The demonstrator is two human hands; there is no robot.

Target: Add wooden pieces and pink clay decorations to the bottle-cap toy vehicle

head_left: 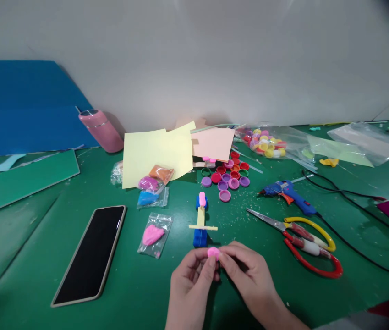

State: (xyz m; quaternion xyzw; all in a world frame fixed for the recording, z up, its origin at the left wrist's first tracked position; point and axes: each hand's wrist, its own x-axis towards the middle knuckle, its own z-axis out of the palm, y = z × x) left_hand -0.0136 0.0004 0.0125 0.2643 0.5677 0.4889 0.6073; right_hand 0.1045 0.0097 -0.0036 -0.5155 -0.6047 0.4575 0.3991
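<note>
Both my hands meet low in the middle of the view over the green table [25, 256]. My left hand [191, 279] and my right hand [247, 275] pinch a small lump of pink clay [213, 252] between their fingertips. Just beyond the clay lies a small model [200, 221] made of pale yellow sticks in a cross, with blue clay at both ends and a pink bit at its far end. A clear bag with pink clay [153, 234] lies to the left of it.
A black phone [91, 253] lies at the left. Scissors with red and yellow handles [304, 240] and a blue glue gun [288, 192] with its black cord lie at the right. Several coloured bottle caps [227, 176], clay bags [153, 185], yellow paper [156, 151] and a pink bottle [101, 130] sit behind.
</note>
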